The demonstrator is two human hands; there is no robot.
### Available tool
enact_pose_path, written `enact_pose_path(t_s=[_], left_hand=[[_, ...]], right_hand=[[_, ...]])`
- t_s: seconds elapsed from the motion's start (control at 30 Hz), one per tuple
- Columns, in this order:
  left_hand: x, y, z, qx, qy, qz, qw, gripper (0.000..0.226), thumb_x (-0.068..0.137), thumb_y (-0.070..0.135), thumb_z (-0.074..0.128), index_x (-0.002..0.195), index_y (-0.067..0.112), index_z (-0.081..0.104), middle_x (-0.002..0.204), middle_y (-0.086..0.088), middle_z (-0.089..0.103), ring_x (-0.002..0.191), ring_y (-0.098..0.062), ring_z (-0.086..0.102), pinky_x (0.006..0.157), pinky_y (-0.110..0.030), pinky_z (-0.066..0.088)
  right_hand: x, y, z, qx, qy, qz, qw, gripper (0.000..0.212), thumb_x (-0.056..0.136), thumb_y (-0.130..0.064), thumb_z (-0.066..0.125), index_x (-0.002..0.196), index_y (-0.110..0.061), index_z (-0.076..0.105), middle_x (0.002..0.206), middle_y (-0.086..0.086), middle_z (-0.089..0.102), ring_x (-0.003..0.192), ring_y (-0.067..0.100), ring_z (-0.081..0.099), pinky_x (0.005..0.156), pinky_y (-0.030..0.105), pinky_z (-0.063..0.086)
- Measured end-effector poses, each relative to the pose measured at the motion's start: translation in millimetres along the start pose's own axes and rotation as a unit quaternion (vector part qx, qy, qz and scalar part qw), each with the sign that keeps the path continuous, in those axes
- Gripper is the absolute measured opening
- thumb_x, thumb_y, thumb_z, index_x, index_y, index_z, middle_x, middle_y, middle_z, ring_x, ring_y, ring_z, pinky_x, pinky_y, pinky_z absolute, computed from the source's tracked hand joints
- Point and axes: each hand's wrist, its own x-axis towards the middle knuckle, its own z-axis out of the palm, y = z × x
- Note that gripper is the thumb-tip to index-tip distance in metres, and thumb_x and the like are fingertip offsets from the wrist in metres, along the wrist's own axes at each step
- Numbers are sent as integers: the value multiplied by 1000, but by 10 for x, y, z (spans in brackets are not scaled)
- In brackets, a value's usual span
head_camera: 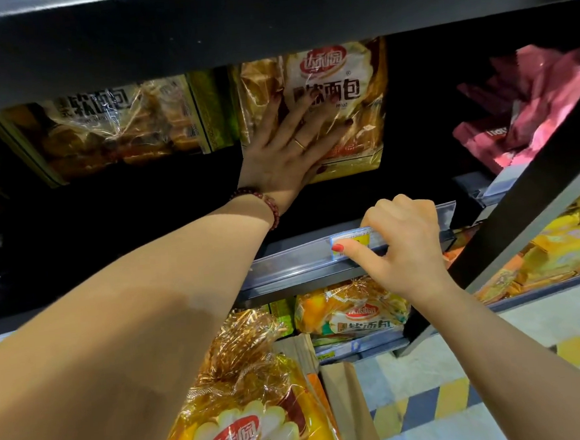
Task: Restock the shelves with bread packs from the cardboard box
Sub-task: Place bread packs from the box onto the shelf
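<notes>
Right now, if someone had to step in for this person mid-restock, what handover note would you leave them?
Left hand: open, fingers flat against the upright bread pack on the upper shelf, pressing it back.
Right hand: fingers curled over the price rail on that shelf's front edge, thumb on the label.
Done: that pack and a second pack to its left are on the shelf.
Left: at least one more pack shows at the cardboard box below, waiting to go up.
</notes>
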Motion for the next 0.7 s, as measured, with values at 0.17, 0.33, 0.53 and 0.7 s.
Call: enact_pose_path(t_s=[0.17,0.33,0.53,0.7], left_hand=[[34,-28,-56,-9,-79,7,997,58,95,49,34,148,27,27,154,-6,32,141,-32,21,114,-51,8],[108,-183,-454,-99,-211,21,972,65,91,53,33,150,29,22,159,-6,18,145,-35,16,115,-50,8],[-103,-461,-1356,-229,-339,-123,904,58,97,48,37,150,39,14,160,5,9,146,-24,12,113,-40,23],[-548,-722,-1981,-226,-334,-188,896,53,95,43,43,144,28,32,137,-11,48,120,-33,48,96,-43,41]], right_hand=[[-2,5,-23,-19,-23,8,1000,43,82,-55,52,67,-14,50,64,0,49,64,23,46,66,28,11],[-17,-84,-102,-22,-48,37,998,41,84,-57,51,69,-21,38,68,-9,33,66,16,34,66,28,12],[66,-279,-387,-81,-154,49,984,39,89,-52,56,71,-18,49,63,-4,36,68,25,48,65,33,25],[54,-659,-710,-74,-198,15,977,49,86,-52,59,116,-14,64,110,7,64,103,32,59,91,42,41]])
